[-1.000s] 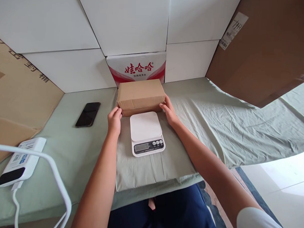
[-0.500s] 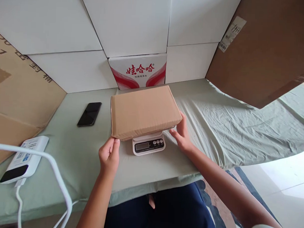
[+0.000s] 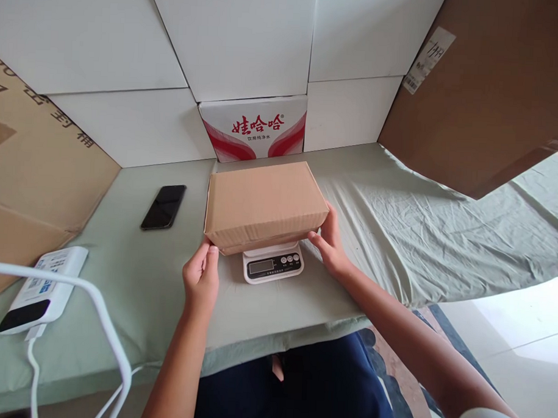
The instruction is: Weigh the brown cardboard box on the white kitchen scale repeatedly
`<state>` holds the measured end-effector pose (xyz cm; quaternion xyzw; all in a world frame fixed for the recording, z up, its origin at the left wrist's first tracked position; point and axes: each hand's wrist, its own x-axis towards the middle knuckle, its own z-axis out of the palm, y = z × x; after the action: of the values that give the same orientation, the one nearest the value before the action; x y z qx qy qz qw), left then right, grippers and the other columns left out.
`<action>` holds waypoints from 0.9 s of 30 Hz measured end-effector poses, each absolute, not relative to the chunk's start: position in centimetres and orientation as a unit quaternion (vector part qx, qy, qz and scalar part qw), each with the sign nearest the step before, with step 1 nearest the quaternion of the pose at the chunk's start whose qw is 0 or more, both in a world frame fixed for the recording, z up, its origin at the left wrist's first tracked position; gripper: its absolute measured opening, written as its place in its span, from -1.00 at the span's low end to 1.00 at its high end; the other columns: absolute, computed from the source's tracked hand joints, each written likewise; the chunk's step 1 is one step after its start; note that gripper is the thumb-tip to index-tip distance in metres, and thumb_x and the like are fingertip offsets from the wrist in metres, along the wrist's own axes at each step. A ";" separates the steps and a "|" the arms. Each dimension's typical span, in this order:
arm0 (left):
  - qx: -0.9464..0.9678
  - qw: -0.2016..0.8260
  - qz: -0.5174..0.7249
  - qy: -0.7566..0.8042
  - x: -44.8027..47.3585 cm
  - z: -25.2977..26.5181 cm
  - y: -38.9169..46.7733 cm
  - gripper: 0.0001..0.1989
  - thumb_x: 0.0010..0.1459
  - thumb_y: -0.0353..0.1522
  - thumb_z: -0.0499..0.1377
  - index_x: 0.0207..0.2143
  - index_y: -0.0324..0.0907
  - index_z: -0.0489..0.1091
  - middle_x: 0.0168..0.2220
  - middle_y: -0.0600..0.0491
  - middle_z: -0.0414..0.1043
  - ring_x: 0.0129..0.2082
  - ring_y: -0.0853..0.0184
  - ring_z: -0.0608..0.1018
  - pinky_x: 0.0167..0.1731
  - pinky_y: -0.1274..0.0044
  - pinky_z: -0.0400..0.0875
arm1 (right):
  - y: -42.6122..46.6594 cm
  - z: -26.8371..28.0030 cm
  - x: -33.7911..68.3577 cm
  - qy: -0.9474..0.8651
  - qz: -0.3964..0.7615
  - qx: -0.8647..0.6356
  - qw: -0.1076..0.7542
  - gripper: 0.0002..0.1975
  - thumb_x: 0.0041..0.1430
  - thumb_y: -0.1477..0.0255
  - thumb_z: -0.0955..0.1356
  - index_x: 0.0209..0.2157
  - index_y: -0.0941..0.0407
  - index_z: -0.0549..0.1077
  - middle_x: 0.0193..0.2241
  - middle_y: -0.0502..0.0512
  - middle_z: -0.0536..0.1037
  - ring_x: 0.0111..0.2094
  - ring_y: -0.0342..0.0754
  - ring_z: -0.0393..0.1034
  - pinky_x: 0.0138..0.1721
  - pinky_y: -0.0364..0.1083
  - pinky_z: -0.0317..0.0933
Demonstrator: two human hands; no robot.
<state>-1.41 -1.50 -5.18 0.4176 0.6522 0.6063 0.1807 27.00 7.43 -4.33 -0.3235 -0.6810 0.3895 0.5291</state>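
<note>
A brown cardboard box (image 3: 265, 199) is held between my two hands, over a small white kitchen scale (image 3: 274, 267). My left hand (image 3: 201, 273) grips its near left corner, thumb on the near side. At the near right corner my right hand (image 3: 330, 244) is closed round the edge, thumb in front and fingers behind. The box covers the scale's platform; the display and several buttons show in front of it. Whether the box rests on the platform or hangs just above it, I cannot tell.
A black phone (image 3: 164, 207) lies to the left on the green cloth (image 3: 238, 317). A white power bank (image 3: 45, 289) with a thick white cable (image 3: 112, 331) is at the near left. Large cardboard panels (image 3: 489, 88) and a red-and-white carton (image 3: 258, 128) stand around the table.
The box's top has tilted away from me, so more of its near side shows. Its right end has come slightly inward with my right hand. My left hand has risen slightly.
</note>
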 end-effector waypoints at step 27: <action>0.424 0.172 0.635 0.622 -1.4 -3.9 -0.7 -0.44 0.18 0.09 0.28 -0.11 -0.20 0.67 -0.19 -0.05 0.66 -0.03 0.19 0.65 0.04 0.49 0.60 | 7.2 -2.6 27.0 -0.672 0.383 -0.331 0.541 -0.13 0.37 -0.18 0.35 0.53 -0.24 -0.03 0.52 0.08 0.02 0.51 0.29 0.00 0.43 0.34 0.20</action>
<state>-1.39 -0.73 -3.88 0.4236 0.6222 0.6355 0.1723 27.00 7.19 -2.61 -0.3306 -0.6719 0.3832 0.5407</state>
